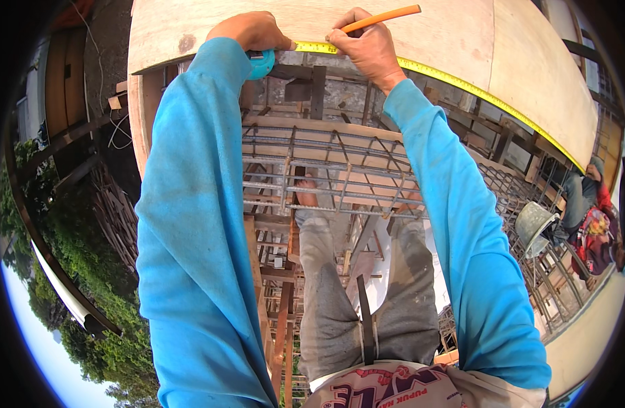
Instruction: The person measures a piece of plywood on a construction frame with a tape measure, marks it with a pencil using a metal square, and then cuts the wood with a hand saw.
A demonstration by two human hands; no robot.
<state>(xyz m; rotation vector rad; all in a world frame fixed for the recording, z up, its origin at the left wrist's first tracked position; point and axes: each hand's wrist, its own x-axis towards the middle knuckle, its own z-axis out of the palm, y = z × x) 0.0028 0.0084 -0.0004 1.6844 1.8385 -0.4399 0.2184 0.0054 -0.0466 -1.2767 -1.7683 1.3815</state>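
Note:
My left hand (248,30) is closed around a teal tape measure (261,64) at the near edge of a pale plywood sheet (448,34). From its case the yellow blade (469,87) runs rightward along that edge, down to another person (591,231) at the far right, whose hand is at its end. My right hand (370,54) pinches an orange pencil (387,18) and rests on the blade, a short way right of the case. The pencil's tip is hidden by my fingers.
Below my arms lies a steel rebar cage (326,160), with timber formwork beneath and my legs among it. A grey bucket (532,228) sits near the other person, beside more rebar. Wooden posts, a dangling wire and trees (88,272) are on the left.

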